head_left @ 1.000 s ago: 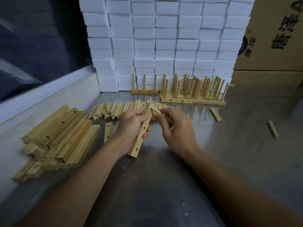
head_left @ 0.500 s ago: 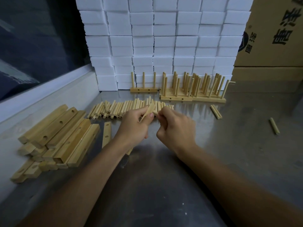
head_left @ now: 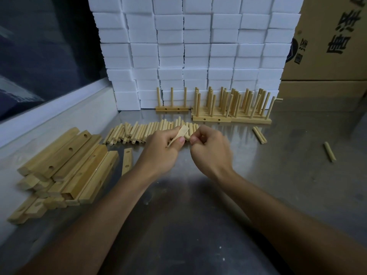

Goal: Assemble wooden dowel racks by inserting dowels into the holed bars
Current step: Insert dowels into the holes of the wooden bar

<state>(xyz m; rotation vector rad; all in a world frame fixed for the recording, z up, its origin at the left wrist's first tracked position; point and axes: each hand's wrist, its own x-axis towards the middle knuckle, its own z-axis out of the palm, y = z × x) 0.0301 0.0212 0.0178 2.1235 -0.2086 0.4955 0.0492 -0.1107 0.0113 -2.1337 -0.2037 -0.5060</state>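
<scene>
Presently, holed bar (head_left: 179, 134): gripped in the curled left hand (head_left: 161, 152), long axis running up and away toward the dowel row (head_left: 147, 131); right hand (head_left: 211, 150), fingers curled and touching its far end, contents hidden, the nearer hand for inserting.

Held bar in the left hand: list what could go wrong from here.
1. The left hand grips the holed bar tilted, while the right hand works at its tip; a dowel driven in askew may jam.
2. Both hands hang right over the loose dowel row; a slip could scatter it.
3. Finished racks stand close behind; a sudden push forward might topple them.
</scene>
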